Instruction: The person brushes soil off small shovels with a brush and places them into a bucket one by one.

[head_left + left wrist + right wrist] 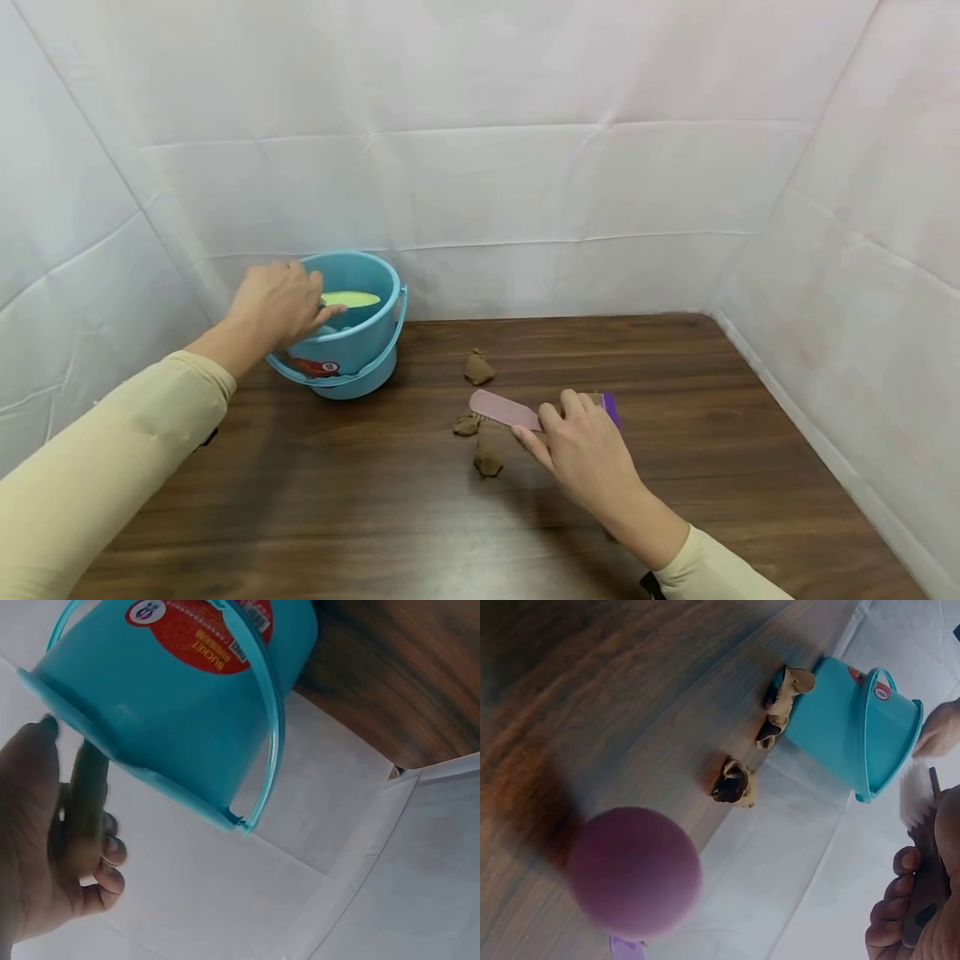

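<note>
At the back left a light blue bucket stands on the wooden table. My left hand is at its near rim; in the left wrist view it grips an elongated, dark green-brown thing whose end is hidden by the rim. A yellow-green thing shows inside the bucket. My right hand grips a brush with a pink back; its pale bristles show in the right wrist view. The brush is over or against crumpled brown scraps.
Another brown scrap lies farther back. Something purple shows beyond the right hand. A blurred, round pink thing is close to the right wrist camera. White cloth walls border the table.
</note>
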Motion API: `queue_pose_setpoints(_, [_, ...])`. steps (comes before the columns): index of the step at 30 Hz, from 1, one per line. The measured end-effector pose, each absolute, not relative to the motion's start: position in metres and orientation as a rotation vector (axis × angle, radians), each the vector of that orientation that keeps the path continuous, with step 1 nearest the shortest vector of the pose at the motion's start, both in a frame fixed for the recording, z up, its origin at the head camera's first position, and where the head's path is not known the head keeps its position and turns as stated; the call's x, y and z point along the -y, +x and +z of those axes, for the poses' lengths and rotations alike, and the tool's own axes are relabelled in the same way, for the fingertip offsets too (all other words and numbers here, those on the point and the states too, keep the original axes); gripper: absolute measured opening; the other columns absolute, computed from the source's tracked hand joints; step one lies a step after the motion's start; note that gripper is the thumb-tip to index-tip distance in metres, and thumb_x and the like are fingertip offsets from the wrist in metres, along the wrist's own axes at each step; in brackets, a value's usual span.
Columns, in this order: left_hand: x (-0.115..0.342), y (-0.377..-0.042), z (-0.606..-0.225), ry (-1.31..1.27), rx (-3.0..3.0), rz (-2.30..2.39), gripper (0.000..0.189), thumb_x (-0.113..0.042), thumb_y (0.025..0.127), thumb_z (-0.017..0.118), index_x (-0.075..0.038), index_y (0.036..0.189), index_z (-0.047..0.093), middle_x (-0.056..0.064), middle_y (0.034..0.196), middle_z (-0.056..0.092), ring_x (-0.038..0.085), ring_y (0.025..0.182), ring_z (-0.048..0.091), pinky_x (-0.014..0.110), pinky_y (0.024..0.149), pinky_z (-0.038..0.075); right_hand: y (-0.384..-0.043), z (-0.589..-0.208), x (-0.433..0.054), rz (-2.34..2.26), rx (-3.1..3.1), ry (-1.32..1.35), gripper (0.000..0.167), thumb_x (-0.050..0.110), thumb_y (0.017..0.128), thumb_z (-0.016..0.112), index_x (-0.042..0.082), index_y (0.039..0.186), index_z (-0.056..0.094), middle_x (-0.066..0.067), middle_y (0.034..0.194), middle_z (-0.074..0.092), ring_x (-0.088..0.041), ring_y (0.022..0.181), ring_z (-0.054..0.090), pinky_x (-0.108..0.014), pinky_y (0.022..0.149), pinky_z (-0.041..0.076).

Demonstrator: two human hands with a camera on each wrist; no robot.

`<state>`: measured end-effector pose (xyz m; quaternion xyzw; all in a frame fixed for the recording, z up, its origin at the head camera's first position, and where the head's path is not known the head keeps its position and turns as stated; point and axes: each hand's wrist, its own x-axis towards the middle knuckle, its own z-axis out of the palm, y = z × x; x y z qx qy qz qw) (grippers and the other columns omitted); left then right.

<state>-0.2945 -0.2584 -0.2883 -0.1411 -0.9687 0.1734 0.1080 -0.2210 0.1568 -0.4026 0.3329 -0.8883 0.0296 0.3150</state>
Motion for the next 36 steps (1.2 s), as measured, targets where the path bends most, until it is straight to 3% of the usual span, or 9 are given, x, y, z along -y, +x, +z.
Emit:
queue_pose_setpoints(4, [0.252,-0.298,-0.287,-0.416,2.758,0.545,0.055,-0.057,0.099,0.055,-0.003,0.089,0.053,0.011,0.071,0.045,0.027,0.063,0.048,0.042,0.051,0.048,-0.22,-0.403,-0.157,0.072,2.358,0.879,0.059,0.057,0.106,0.037,0.012,0.07,0.049,-0.003,0.07,0.041,-0.017,0.058,0.038,-0.03,0.054,0.036])
queue_pose_setpoints(14, [0.24,-0.304,-0.288,-0.456,2.727,0.555,0.054,-0.058,0.1,0.053,-0.006,0.086,0.05,0.012,0.074,0.047,0.03,0.067,0.051,0.05,0.057,0.049,-0.218,-0.402,-0.16,0.056,2.361,0.845,0.06,0.058,0.106,0.036,0.012,0.07,0.049,-0.003,0.07,0.041,-0.017,0.059,0.037,-0.03,0.053,0.035])
queue_pose_setpoints(23, [0.226,-0.304,-0.297,-0.452,2.849,0.406,0.06,-0.06,0.101,0.047,-0.002,0.114,0.057,0.02,0.094,0.058,0.038,0.087,0.06,0.062,0.073,0.052,-0.219,-0.403,-0.162,0.054,2.364,0.822,0.053,0.054,0.103,0.049,0.012,0.07,0.05,-0.003,0.07,0.041,-0.017,0.059,0.039,-0.029,0.052,0.035])
queue_pose_setpoints(28, [0.201,-0.29,-0.314,-0.51,2.749,0.29,0.06,-0.061,0.101,0.048,-0.004,0.118,0.057,0.017,0.097,0.059,0.036,0.089,0.06,0.056,0.069,0.051,-0.22,-0.406,-0.17,0.015,2.39,0.798,0.047,0.049,0.098,0.06,0.011,0.072,0.051,-0.003,0.069,0.04,-0.017,0.057,0.038,-0.028,0.049,0.033])
queue_pose_setpoints(31, [0.179,-0.278,-0.323,-0.598,2.613,0.265,0.058,-0.062,0.1,0.049,-0.006,0.108,0.059,0.014,0.089,0.058,0.034,0.081,0.059,0.05,0.061,0.048,-0.224,-0.407,-0.181,-0.026,2.427,0.757,0.044,0.048,0.096,0.065,0.008,0.078,0.06,-0.005,0.072,0.046,-0.019,0.059,0.044,-0.031,0.049,0.04])
queue_pose_setpoints(36, [0.131,-0.265,-0.344,-0.733,2.581,0.169,0.056,-0.063,0.102,0.043,-0.009,0.105,0.058,0.01,0.091,0.059,0.029,0.082,0.06,0.047,0.064,0.049,-0.231,-0.409,-0.213,-0.051,2.428,0.651,0.045,0.047,0.095,0.066,0.002,0.089,0.069,-0.011,0.075,0.054,-0.027,0.062,0.054,-0.04,0.052,0.049])
